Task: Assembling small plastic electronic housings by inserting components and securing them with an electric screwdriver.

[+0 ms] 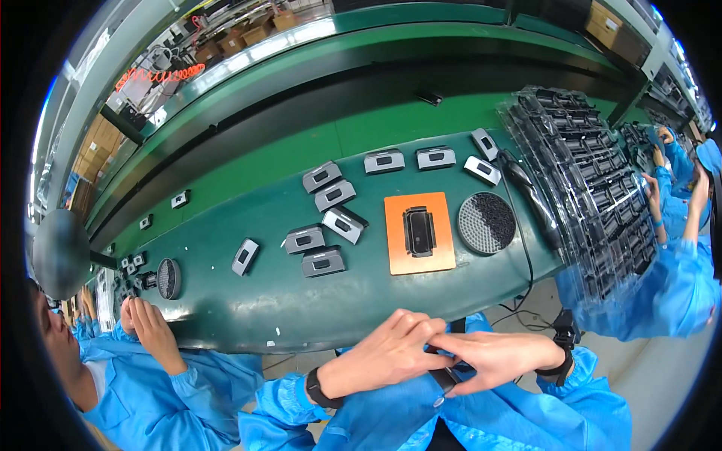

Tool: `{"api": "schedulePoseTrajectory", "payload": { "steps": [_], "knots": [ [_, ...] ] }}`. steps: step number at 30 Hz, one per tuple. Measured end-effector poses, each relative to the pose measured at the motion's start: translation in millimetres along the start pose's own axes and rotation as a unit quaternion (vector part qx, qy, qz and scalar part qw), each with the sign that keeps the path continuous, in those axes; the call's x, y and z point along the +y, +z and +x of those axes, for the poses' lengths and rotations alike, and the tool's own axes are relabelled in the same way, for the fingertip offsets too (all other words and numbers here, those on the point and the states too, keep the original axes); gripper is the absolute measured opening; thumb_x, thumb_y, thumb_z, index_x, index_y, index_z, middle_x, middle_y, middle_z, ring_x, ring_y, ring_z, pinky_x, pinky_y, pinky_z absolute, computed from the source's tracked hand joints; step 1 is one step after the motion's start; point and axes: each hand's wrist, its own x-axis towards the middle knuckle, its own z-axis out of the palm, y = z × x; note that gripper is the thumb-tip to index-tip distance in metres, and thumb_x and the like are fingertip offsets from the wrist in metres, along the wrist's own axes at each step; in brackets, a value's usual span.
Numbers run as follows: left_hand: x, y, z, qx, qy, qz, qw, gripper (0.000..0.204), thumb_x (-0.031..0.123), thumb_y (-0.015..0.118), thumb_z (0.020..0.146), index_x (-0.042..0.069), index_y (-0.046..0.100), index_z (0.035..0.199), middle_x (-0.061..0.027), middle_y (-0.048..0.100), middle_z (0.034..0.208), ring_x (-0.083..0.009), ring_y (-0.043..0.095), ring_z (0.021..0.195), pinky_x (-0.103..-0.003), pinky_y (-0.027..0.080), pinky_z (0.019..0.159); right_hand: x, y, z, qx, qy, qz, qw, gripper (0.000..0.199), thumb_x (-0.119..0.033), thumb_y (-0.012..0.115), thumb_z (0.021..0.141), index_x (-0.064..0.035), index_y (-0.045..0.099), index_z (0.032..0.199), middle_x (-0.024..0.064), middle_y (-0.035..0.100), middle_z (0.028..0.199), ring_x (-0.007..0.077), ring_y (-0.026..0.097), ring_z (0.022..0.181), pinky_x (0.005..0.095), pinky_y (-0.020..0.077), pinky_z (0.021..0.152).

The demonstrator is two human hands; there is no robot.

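Note:
Close to my body, below the table's front edge, my left hand (385, 355) and my right hand (492, 357) meet around a small dark part (445, 377). Fingers of both hands are closed on it and cover most of it, so its kind does not show. Beyond my hands lies an orange plate (401, 258) with a black rectangular housing (419, 231) in its middle. To the right of the plate sits a round grey dish (487, 223), partly filled with small black pieces. Several grey housings with dark oblong windows, such as one grey housing (323, 261), lie farther left.
A black corded power screwdriver (530, 188) lies right of the dish. Stacked clear trays (579, 188) of black parts rise at the table's right. A co-worker's hand (154, 331) works at the left, near another round dish (169, 279); another person in blue is at the right.

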Motion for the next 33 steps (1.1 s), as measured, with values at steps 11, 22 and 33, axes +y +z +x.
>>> {"api": "schedulePoseTrajectory", "payload": {
  "steps": [11, 22, 33],
  "knots": [
    [-29, 29, 45, 0.381, -0.213, -0.157, 0.886, 0.024, -0.007, 0.075, 0.080, 0.000, 0.075, 0.103, -0.0104, 0.062, 0.089, -0.0214, 0.065, 0.079, -0.032, 0.053, 0.072, 24, 4, 41, 0.591, -0.071, 0.108, 0.797, 0.032, 0.006, 0.067, 0.092, 0.0004, 0.065, 0.123, 0.0093, 0.067, 0.112, 0.0163, 0.068, 0.100, 0.0301, 0.0576, 0.082],
    [-79, 18, 20, 0.194, -0.297, 0.086, 0.931, 0.073, 0.026, 0.074, 0.093, -0.004, 0.039, 0.150, -0.0293, 0.040, 0.149, -0.0463, 0.044, 0.138, -0.050, 0.038, 0.116, 62, -93, 115, 0.592, 0.010, -0.082, 0.802, 0.020, -0.002, 0.068, 0.091, 0.0001, 0.065, 0.111, 0.0216, 0.070, 0.087, 0.0399, 0.070, 0.080, 0.0437, 0.0539, 0.071],
    [-69, 3, 30, 0.113, -0.289, 0.158, 0.937, 0.071, 0.020, 0.081, 0.082, 0.002, 0.052, 0.144, -0.0116, 0.050, 0.150, -0.0334, 0.053, 0.118, -0.042, 0.045, 0.098, 73, -79, 114, 0.576, 0.031, -0.155, 0.802, 0.018, 0.007, 0.063, 0.088, 0.0043, 0.063, 0.106, 0.0234, 0.059, 0.104, 0.0449, 0.062, 0.094, 0.0502, 0.0519, 0.082]
  ]
}}
